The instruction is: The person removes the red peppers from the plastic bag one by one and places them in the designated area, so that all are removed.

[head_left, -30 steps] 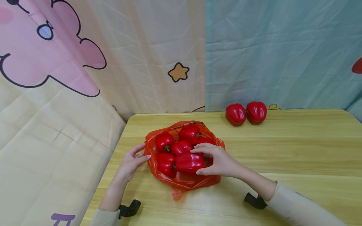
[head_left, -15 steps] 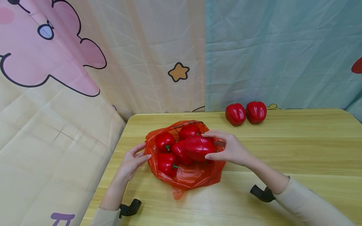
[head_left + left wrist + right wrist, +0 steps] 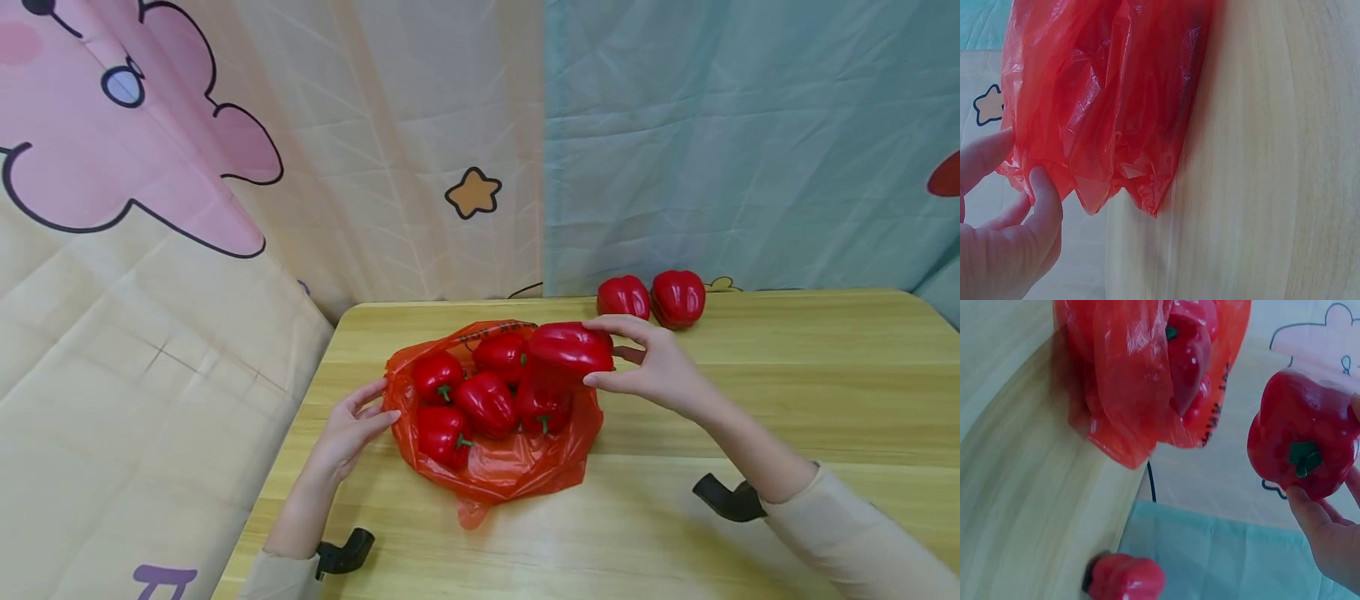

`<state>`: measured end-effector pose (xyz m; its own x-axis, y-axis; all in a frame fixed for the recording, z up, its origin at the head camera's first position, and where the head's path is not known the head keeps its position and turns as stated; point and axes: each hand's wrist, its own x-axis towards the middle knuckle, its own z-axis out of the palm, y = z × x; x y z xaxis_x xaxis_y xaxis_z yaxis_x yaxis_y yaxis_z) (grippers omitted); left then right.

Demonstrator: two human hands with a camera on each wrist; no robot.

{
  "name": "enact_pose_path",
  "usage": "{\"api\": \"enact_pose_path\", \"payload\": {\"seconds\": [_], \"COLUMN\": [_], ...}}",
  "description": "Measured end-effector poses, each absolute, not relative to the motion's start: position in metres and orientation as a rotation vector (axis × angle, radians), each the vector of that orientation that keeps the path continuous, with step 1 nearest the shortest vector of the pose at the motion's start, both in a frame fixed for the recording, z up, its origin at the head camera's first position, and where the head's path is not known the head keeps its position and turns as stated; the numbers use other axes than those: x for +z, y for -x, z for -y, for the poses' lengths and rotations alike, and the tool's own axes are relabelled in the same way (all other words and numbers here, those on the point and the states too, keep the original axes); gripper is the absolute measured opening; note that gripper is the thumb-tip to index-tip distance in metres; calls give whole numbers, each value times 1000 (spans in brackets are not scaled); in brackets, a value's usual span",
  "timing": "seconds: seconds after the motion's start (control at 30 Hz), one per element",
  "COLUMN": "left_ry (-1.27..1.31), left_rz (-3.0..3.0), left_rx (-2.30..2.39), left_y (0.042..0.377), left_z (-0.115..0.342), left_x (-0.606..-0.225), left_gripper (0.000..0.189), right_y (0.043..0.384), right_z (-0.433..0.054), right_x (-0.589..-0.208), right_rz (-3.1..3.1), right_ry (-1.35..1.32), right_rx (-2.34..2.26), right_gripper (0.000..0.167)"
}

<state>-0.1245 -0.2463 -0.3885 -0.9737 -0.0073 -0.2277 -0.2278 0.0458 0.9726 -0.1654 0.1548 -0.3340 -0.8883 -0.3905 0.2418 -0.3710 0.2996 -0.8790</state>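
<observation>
A red plastic bag [image 3: 517,467] sits on the table with its mouth spread, several red bell peppers [image 3: 486,405] with green stems inside. At its left rim, my left hand [image 3: 358,429] pinches the film between thumb and fingers; the left wrist view shows the crumpled bag side [image 3: 1085,94] by the fingertips. Above the right part of the bag, my right hand [image 3: 660,367] grips one bell pepper [image 3: 572,348] between thumb and fingers. That pepper's green stem [image 3: 1304,457] shows in the right wrist view, with the pepper clear of the bag.
Two more red bell peppers, a left one [image 3: 624,297] and a right one [image 3: 678,298], stand at the table's back edge, behind my right hand. The wooden table [image 3: 810,392] meets a patterned curtain [image 3: 720,150] at the back.
My right hand has lifted the bell pepper out of the bag's front right and carried it up and to the right. A pepper beneath it is uncovered. My left hand stays put.
</observation>
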Motion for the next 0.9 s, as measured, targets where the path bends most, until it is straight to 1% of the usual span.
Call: {"api": "enact_pose_path", "payload": {"seconds": [0.33, 0.9], "left_ry": [247, 216], "left_rz": [-2155, -2153], "left_rx": [2062, 2056], "left_y": [122, 125], "left_z": [248, 248], "left_x": [-387, -389], "left_gripper": [58, 59], "right_y": [168, 177], "right_z": [-180, -232], "right_x": [-326, -337], "right_rz": [-2644, -2789], "right_ry": [689, 362], "right_rx": [-1686, -1592], "right_gripper": [59, 65]}}
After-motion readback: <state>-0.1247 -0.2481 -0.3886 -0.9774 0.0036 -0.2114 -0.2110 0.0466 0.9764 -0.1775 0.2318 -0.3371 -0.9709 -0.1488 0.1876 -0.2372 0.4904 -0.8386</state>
